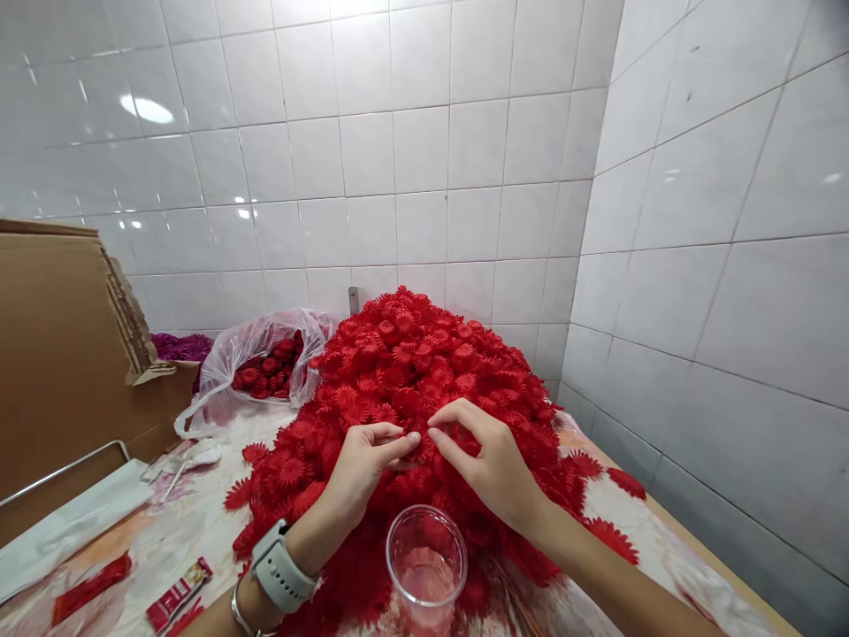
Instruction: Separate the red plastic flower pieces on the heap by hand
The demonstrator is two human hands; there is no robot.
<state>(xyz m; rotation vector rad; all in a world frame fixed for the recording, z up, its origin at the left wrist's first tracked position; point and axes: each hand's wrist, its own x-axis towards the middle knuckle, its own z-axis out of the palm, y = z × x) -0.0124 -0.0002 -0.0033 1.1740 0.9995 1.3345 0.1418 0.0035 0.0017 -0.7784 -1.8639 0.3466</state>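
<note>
A big heap of red artificial flower heads (pixel 424 354) with fringed petals rises in front of me. My left hand (pixel 362 464) is at the front of the heap, thumb and forefinger closed in a pinch. Close to its right, my right hand (pixel 491 456) also pinches with thumb and forefinger, the fingertips a small gap from the left ones. Whatever either pinch holds is too small to make out against the red. Below both hands stands a clear plastic cup (pixel 426 566), its contents hard to tell. A pale-strapped watch (pixel 282 566) and a bangle are on my left wrist.
An open plastic bag (pixel 225 358) of darker red flowers lies behind on the left, beside a cardboard box (pixel 59 354). Two small wrapped packets (pixel 179 593) lie at the front left. Tiled walls (pixel 424 150) close off the back and right.
</note>
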